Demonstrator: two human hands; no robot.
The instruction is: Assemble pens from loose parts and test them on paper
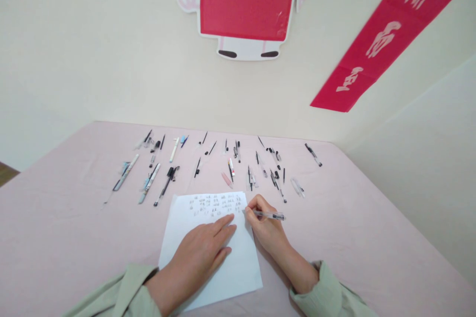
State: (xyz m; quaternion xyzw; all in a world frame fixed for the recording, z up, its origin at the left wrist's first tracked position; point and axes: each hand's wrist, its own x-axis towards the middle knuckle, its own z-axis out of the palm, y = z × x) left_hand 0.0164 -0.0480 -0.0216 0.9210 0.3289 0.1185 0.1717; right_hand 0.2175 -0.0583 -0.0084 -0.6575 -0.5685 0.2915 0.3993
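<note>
A white sheet of paper [238,277] lies on the table in front of me, with rows of small dark handwriting across its upper part. My left hand [203,245] rests flat on the sheet, fingers spread and pointing right, just below the writing. At the sheet's upper right edge, my right hand [267,223] is closed around a clear pen [273,215]. The pen leans over to the right, its tip at or close to the paper near the end of the written lines; whether it touches I cannot tell.
Several taken-apart pens, caps and refills lie in loose rows beyond the paper, among them a black pen [163,188], a patterned pen [149,183] and a pink piece [226,180]. A pink cloth [92,218] covers the table, which meets a pale wall [111,59] at the back.
</note>
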